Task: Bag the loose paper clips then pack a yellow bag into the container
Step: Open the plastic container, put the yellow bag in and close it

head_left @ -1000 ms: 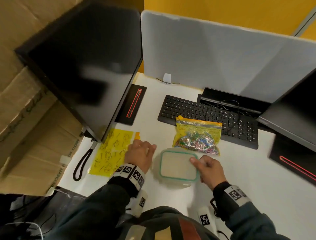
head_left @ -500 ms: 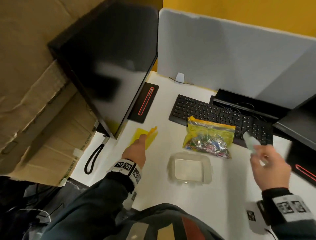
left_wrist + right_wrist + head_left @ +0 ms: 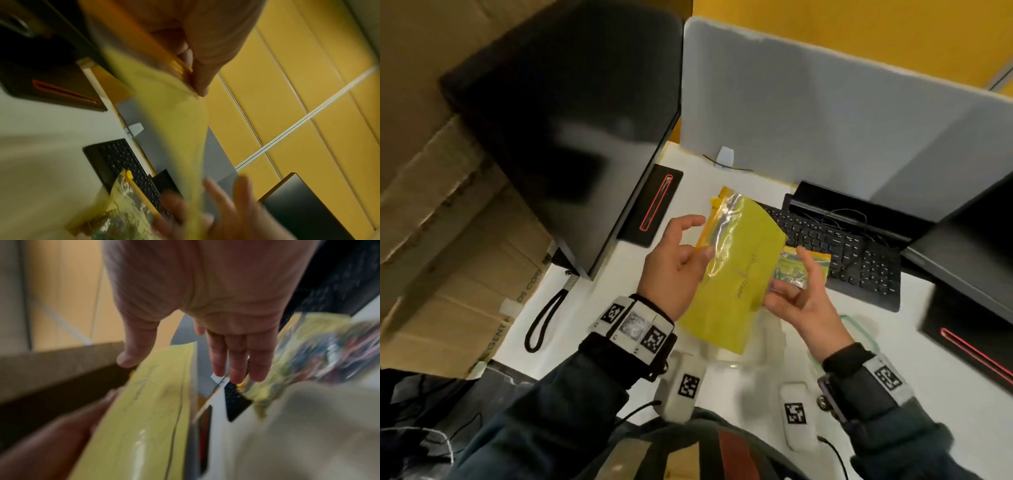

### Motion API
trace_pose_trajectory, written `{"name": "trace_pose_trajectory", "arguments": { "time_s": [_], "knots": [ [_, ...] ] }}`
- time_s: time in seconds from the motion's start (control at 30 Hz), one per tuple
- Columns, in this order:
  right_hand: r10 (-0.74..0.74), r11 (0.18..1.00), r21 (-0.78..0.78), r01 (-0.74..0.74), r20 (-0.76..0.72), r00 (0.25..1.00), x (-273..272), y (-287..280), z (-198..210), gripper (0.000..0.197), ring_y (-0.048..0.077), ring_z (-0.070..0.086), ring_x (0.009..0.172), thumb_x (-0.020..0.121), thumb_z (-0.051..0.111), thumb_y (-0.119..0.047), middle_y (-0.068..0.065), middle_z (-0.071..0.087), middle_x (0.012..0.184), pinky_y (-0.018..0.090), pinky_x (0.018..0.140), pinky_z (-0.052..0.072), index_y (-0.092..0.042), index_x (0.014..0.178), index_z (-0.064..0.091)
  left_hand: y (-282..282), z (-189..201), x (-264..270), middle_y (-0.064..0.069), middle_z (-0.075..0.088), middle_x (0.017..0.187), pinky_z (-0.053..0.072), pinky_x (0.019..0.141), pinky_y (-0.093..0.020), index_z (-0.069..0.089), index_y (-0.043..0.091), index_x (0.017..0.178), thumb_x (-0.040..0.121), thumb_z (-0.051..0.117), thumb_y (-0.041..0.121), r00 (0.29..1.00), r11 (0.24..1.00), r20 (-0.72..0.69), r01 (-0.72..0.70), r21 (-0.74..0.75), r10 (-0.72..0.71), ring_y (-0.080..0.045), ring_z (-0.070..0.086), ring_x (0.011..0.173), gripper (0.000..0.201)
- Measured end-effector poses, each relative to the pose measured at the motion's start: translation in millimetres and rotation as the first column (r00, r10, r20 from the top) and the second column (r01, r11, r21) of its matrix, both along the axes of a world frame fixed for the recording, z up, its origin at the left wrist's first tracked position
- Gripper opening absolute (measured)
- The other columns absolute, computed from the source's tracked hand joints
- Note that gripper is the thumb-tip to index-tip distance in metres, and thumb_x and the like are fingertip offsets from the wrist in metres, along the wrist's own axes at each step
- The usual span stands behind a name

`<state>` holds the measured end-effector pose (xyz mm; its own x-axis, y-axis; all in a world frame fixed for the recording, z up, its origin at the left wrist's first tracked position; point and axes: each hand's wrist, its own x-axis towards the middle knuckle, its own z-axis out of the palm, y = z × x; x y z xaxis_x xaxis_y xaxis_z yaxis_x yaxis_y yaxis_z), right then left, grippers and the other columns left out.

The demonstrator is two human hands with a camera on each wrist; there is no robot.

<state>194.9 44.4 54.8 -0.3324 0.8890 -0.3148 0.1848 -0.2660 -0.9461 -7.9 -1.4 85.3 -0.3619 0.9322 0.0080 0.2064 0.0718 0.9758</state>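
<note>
The left hand [image 3: 671, 263] is now pinching the lifted empty yellow bag [image 3: 736, 270] above the container [image 3: 739, 359], the right hand's [image 3: 801, 301] fingers [image 3: 810, 270] spread at its 3 o'clock edge, packing underway.

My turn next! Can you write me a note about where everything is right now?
Left hand pinches the empty yellow zip bag by its zipper edge, lifted above the open clear container.
Right hand is open, fingers reaching for the bag's other side.
The filled bag of paper clips lies against the keyboard.
The green-rimmed lid lies off, right of the container.
Done: clips bagged, lid off.
Left: pack a yellow bag into the container.
</note>
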Motion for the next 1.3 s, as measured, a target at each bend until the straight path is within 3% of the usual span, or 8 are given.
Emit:
{"name": "trace_pose_trajectory", "arguments": {
  "time_s": [0.13, 0.27, 0.47, 0.57, 0.7, 0.83, 1.1, 1.3],
  "knots": [
    [0.033, 0.997, 0.076, -0.019, -0.192, 0.981, -14, 6, 19, 0.109, 0.048, 0.062, 0.095, 0.057, 0.085, -0.019, 0.023, 0.060, 0.122, 0.058, 0.089, 0.049, -0.055, 0.136, 0.020, 0, -5, -1, -0.020, 0.063, 0.076, 0.048, 0.060, -0.025, 0.061, 0.039, 0.106, 0.091, 0.042, 0.005, 0.999, 0.999, -0.032, 0.009, 0.031, -0.008, -0.025, 0.049, 0.061, 0.041],
    [0.104, 0.984, 0.161, -0.074, -0.187, 0.977, -13, 2, 28, 0.100, 0.023, 0.069, 0.081, 0.067, 0.069, 0.017, 0.009, 0.072, 0.106, 0.037, 0.073, 0.058, -0.041, 0.138, 0.030, 1, -8, 2, 0.011, 0.061, 0.081, 0.045, 0.064, -0.007, 0.065, 0.028, 0.103, 0.090, 0.039, -0.001, 0.998, 0.998, 0.061, 0.027, -0.050, -0.024, 0.000, 0.050, 0.061, 0.041],
    [0.107, 0.948, 0.312, -0.064, -0.123, 0.987, 1, 2, 36, 0.103, 0.004, 0.063, 0.072, 0.076, 0.058, 0.021, 0.005, 0.065, 0.112, 0.025, 0.066, 0.054, -0.059, 0.131, 0.022, 2, -6, 5, 0.011, 0.053, 0.124, 0.034, 0.084, 0.006, 0.055, 0.026, 0.120, 0.076, 0.050, -0.015, 0.982, 0.979, 0.063, 0.182, -0.087, -0.177, 0.001, 0.046, 0.117, 0.060],
    [0.111, 0.955, 0.277, -0.106, -0.001, 0.994, 9, 5, 26, 0.075, 0.018, 0.037, 0.057, 0.074, 0.064, 0.015, -0.003, 0.045, 0.062, 0.029, 0.068, 0.048, -0.042, 0.121, 0.054, 2, -5, 7, 0.007, 0.059, 0.117, 0.043, 0.077, -0.001, 0.056, 0.025, 0.117, 0.076, 0.052, -0.017, 0.970, 0.980, 0.165, 0.191, -0.058, -0.180, 0.004, 0.055, 0.099, 0.059],
    [-0.110, 0.970, 0.217, 0.107, 0.000, 0.994, 13, 7, 19, 0.036, 0.021, 0.055, 0.069, 0.068, 0.071, 0.011, 0.018, 0.060, 0.065, 0.031, 0.074, 0.051, -0.022, 0.084, 0.070, 2, -6, 10, 0.005, 0.065, 0.095, 0.047, 0.071, -0.004, 0.058, 0.013, 0.117, 0.077, 0.055, -0.016, 0.958, 0.980, 0.221, 0.195, -0.041, -0.181, 0.010, 0.061, 0.076, 0.050],
    [-0.214, 0.938, 0.293, 0.183, 0.077, 0.974, 14, 5, 17, 0.030, 0.010, 0.056, 0.057, 0.070, 0.072, 0.007, 0.001, 0.066, 0.057, 0.025, 0.063, 0.048, -0.022, 0.072, 0.066, 1, -14, 12, 0.001, 0.068, 0.084, 0.049, 0.077, -0.008, 0.065, 0.029, 0.104, 0.077, 0.063, -0.003, 0.994, 0.990, 0.028, 0.107, -0.089, -0.105, 0.005, 0.060, 0.070, 0.042],
    [-0.223, 0.815, 0.579, 0.032, 0.262, 0.939, 12, -1, 17, 0.018, -0.002, 0.052, 0.073, 0.068, 0.077, -0.007, -0.003, 0.060, 0.076, 0.007, 0.068, 0.039, -0.021, 0.065, 0.066, -2, -22, 15, 0.003, 0.051, 0.099, 0.038, 0.079, -0.028, 0.065, 0.019, 0.065, 0.065, 0.076, 0.032, 0.786, 0.984, -0.595, 0.166, -0.062, -0.170, -0.013, 0.044, 0.093, 0.017],
    [-0.275, 0.845, 0.505, 0.177, 0.127, 0.953, 7, 2, 29, 0.059, 0.010, 0.053, 0.106, 0.066, 0.072, -0.052, -0.007, 0.047, 0.124, 0.021, 0.087, 0.045, -0.039, 0.116, 0.044, -2, -17, 32, 0.003, 0.040, 0.051, 0.032, 0.048, -0.020, 0.047, 0.009, 0.061, 0.085, 0.058, 0.031, 0.949, 0.984, -0.259, 0.175, -0.040, -0.179, -0.009, 0.037, 0.049, 0.034]
  ]
}}
